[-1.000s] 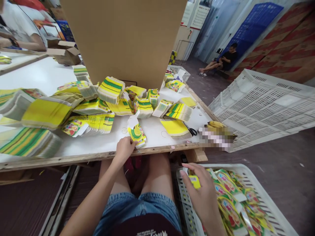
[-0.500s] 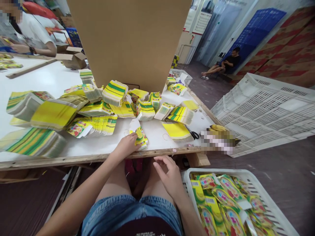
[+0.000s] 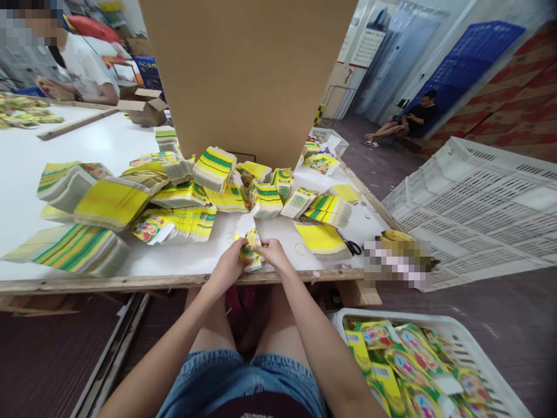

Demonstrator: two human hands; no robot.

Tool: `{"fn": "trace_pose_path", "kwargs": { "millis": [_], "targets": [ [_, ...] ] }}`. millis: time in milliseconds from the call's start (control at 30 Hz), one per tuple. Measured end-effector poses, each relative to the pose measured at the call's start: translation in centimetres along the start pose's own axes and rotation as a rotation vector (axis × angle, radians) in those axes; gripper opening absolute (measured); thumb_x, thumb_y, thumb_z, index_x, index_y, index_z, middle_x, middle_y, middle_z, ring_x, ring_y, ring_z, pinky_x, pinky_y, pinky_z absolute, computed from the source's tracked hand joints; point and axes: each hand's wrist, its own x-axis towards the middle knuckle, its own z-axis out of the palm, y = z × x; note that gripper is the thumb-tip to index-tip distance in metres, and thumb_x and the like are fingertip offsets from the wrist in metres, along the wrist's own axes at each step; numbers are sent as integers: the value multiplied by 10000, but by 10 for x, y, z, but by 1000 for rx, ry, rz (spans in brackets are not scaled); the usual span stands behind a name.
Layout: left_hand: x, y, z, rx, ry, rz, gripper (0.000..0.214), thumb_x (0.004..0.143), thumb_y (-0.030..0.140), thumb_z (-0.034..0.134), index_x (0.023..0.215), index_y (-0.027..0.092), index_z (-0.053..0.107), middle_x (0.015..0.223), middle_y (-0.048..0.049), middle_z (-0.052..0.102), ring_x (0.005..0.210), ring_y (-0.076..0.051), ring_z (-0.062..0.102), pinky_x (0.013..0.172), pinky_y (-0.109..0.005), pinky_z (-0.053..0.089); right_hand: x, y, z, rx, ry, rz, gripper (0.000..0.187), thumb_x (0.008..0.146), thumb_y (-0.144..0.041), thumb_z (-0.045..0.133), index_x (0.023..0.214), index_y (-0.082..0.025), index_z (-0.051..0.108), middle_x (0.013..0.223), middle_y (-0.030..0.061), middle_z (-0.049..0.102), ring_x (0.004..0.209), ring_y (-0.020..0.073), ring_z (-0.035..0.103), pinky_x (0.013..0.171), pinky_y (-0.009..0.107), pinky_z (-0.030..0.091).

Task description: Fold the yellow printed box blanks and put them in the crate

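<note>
A small stack of flat yellow-and-green cartons point(image 3: 249, 248) lies at the near edge of the white table point(image 3: 183, 264). My left hand point(image 3: 229, 267) grips its left side with bent fingers. From the right, my right hand point(image 3: 273, 253) closes its fingers on the same stack. Behind them, many bundles of the same flat cartons point(image 3: 174, 191) are heaped across the table.
A tall brown cardboard sheet point(image 3: 248, 75) stands behind the heap. Scissors point(image 3: 351, 248) lie at the table's right end. A white crate point(image 3: 474, 360) of folded cartons sits on the floor at my right, and an upturned white crate point(image 3: 478, 203) beyond it. One person sits far left, another far right.
My right hand left the floor crate, crossed over my lap and rose to the table edge, where it now grips the small stack together with my left hand.
</note>
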Motion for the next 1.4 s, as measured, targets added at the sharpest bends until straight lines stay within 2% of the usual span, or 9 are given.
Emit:
{"fn": "trace_pose_path", "kwargs": {
  "millis": [133, 300, 433, 533, 733, 900, 1033, 1167, 1400],
  "targets": [
    [3, 4, -4, -230, 178, -85, 615, 694, 254, 749, 1244, 196, 480, 1243, -130, 614, 1198, -287, 578, 1025, -459, 446, -15, -2, -1, 63, -24, -50, 205, 890, -286, 637, 1040, -146, 649, 990, 55, 701, 832, 181, 665, 722, 318, 557],
    [0, 15, -12, -535, 260, -152, 483, 725, 458, 733, 1072, 172, 558, 985, -96, 712, 920, -246, 692, 828, -393, 558, -39, -9, -1, 78, 39, -112, 199, 823, -277, 640, 994, -177, 649, 951, 39, 732, 818, 172, 655, 691, 256, 502],
    [-8, 28, -16, -678, 373, -163, 427, 719, 443, 759, 1008, 180, 590, 964, -70, 719, 899, -213, 690, 830, -355, 553, -59, -11, -9, 11, 62, -110, 121, 840, -283, 606, 809, -191, 677, 770, 30, 733, 673, 173, 638, 640, 263, 458],
    [-13, 40, -20, -730, 418, -156, 407, 691, 403, 795, 975, 180, 608, 984, -60, 721, 915, -197, 682, 849, -335, 544, -71, -17, -17, -52, 87, -118, 251, 890, -292, 547, 681, -211, 659, 611, 4, 680, 581, 168, 601, 608, 263, 417],
    [-21, 60, -21, -730, 463, -125, 378, 676, 324, 820, 967, 177, 628, 992, -44, 728, 929, -185, 677, 854, -293, 532, -84, -35, -23, -120, 143, -159, 203, 867, -405, 614, 842, -216, 683, 737, 19, 707, 592, 162, 558, 597, 257, 392],
    [-25, 66, -21, -759, 503, -116, 353, 665, 293, 832, 941, 178, 644, 957, -34, 738, 905, -175, 686, 842, -280, 538, -88, -38, -23, -90, 195, -187, 260, 905, -338, 530, 685, -214, 591, 647, -9, 619, 585, 142, 508, 592, 239, 371],
    [-22, 63, -41, -903, 591, -147, 386, 647, 363, 844, 934, 208, 639, 949, -20, 747, 901, -163, 696, 842, -283, 551, -93, -30, -26, -38, 264, -171, 268, 871, -306, 542, 621, -212, 514, 550, -50, 503, 516, 120, 443, 531, 229, 339],
    [-25, 61, -54, -1062, 348, -372, 443, 568, 444, 875, 871, 201, 661, 850, -34, 764, 776, -181, 723, 711, -274, 590, -90, -24, -29, 5, 345, -169, 263, 862, -316, 543, 625, -212, 498, 557, -52, 490, 522, 119, 430, 532, 230, 346],
    [-60, 69, -43, -1057, -453, -637, 418, 635, 251, 852, 1024, 189, 711, 860, -81, 778, 714, -232, 742, 663, -311, 592, -52, -23, -57, 50, 557, -199, 263, 873, -378, 512, 669, -214, 484, 602, -42, 470, 569, 127, 437, 566, 233, 379]
  ]
}}
